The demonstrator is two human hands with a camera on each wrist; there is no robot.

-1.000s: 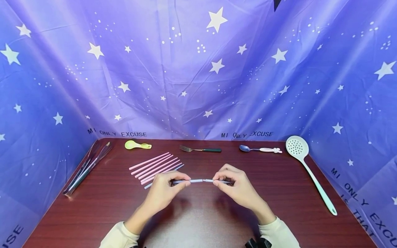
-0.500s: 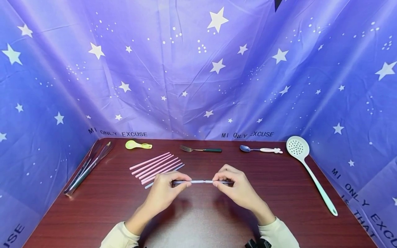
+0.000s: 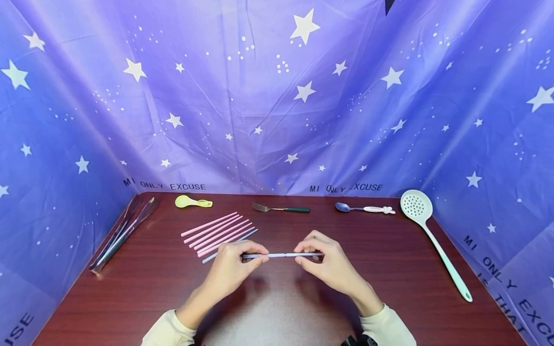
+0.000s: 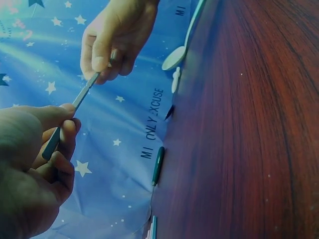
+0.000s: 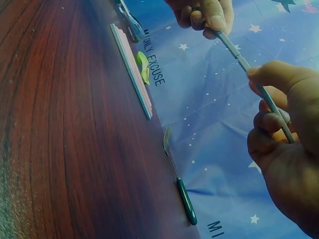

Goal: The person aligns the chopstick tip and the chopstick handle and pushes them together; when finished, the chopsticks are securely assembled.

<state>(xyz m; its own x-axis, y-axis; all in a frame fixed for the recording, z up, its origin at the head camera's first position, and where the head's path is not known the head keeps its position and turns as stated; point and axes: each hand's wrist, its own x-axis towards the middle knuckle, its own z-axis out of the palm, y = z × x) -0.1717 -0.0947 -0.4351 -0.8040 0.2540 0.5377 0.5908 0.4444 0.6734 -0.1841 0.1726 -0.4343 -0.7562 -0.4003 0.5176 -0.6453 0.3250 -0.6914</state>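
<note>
In the head view, my left hand (image 3: 229, 266) pinches one end of a slim pale-blue stick (image 3: 276, 255) between thumb and fingers. My right hand (image 3: 331, 262) pinches the other end, and the stick spans level above the table. Near its middle is a joint, where a thicker section meets a narrower one, clearest in the right wrist view on the stick (image 5: 242, 62). Whether it is a straw or a solid rod I cannot tell. The left wrist view shows its flat near end (image 4: 52, 144) jutting past my left fingers.
Several pink sticks (image 3: 216, 229) and a blue one (image 3: 251, 234) lie left of centre. Along the back are a yellow measuring spoon (image 3: 190, 202), fork (image 3: 281, 208) and spoon (image 3: 363, 208). Tongs (image 3: 123, 235) lie left, a skimmer (image 3: 433, 240) right. A star-patterned cloth (image 3: 277, 96) encloses the table.
The notch between the stick's two sections was plainer a second ago; the sections now sit closer together. My right fingertips have shifted slightly left, and both hands have dropped a little.
</note>
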